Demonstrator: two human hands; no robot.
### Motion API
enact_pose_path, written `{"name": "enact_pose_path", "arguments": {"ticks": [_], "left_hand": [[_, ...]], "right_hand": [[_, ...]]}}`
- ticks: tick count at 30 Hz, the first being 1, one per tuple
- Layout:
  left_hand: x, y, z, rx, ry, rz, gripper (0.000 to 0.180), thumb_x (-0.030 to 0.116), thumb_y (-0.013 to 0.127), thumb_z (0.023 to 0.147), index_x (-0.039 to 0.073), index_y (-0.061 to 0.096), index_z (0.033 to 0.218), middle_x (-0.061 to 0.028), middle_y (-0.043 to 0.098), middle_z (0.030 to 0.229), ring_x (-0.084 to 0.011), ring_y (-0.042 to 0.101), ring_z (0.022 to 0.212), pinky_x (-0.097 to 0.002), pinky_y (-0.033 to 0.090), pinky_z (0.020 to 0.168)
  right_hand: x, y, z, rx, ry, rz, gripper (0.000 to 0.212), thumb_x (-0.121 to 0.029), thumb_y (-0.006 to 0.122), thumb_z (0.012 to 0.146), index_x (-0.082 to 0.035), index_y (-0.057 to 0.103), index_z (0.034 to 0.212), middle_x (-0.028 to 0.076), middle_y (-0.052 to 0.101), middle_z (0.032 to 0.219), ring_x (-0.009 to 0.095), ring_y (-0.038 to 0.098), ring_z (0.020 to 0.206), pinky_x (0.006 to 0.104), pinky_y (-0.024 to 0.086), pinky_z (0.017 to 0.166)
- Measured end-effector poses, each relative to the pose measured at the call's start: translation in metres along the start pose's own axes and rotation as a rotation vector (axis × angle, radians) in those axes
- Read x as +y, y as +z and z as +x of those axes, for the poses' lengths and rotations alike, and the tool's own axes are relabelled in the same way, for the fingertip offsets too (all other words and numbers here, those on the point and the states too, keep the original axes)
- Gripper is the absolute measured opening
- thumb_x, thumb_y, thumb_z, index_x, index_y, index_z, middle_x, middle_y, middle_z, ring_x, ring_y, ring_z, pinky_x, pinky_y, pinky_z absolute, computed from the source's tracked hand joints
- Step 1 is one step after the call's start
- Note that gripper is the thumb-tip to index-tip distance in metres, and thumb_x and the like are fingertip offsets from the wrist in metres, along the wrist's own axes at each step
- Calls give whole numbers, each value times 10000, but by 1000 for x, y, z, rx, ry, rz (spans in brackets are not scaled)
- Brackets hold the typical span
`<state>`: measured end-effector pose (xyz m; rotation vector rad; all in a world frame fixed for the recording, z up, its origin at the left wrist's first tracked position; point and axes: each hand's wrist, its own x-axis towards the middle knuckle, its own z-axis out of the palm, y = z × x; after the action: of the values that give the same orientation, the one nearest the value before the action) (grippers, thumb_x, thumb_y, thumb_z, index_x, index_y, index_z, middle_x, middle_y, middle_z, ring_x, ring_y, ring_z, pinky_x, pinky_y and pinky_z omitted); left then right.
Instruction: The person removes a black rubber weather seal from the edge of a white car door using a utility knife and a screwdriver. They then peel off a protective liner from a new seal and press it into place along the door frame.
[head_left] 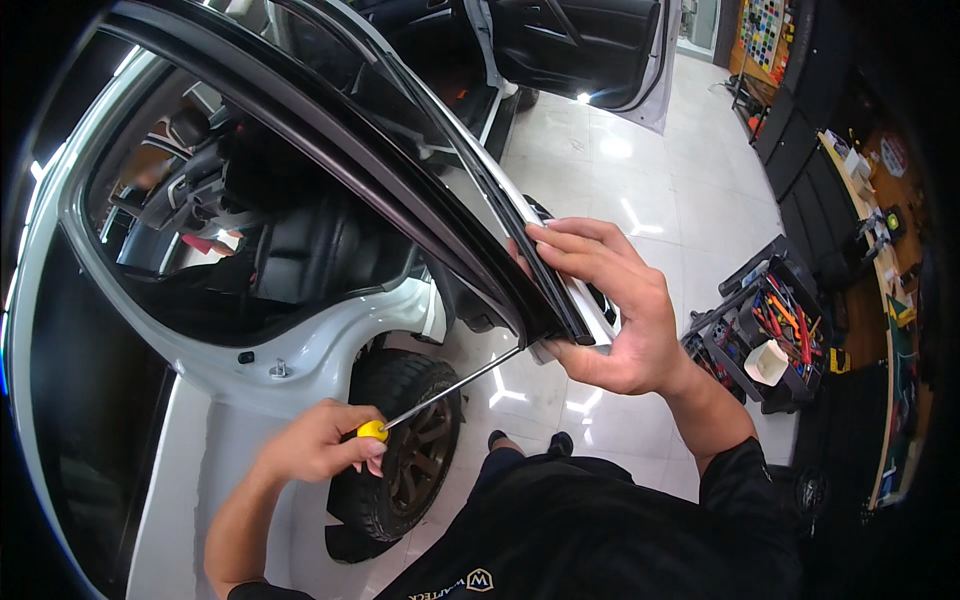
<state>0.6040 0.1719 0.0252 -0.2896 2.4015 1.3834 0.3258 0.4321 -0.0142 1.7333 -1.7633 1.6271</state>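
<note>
My left hand [325, 440] is closed round the yellow handle of a screwdriver [450, 388]. Its long thin metal shaft slants up to the right, and the tip meets the lower rear corner of the black window frame on the open car door [535, 310]; the exact contact is hidden. My right hand [615, 310] grips that same door edge, thumb below and fingers over the black window trim strip [560, 290]. Parts of the right fingers are hidden behind the door.
A white car body [330, 320] with dark seats stands at left, its wheel [405, 450] below the door opening. Another open door [580, 50] is at the top. At right stand a tool bag [785, 330] full of hand tools and a workbench [870, 220].
</note>
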Motion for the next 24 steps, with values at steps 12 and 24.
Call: {"name": "enact_pose_path", "arguments": {"ticks": [12,24], "left_hand": [[30,21,-10,514,161,475,326,253,811,887,-13,711,1045,-161,660,862,-331,656,783,-410,505,715],[1,24,-13,698,195,1035,359,271,815,878,34,627,1071,-105,590,735,-344,640,684,-446,478,606]], "right_hand": [[-4,-1,-1,-9,30,-8,652,-132,784,637,72,675,1246,207,683,1355,421,583,1297,475,507,1065],[-4,-3,0,-25,30,-11,687,-132,730,628,46,669,1289,216,674,1373,398,592,1290,451,493,1082]]}}
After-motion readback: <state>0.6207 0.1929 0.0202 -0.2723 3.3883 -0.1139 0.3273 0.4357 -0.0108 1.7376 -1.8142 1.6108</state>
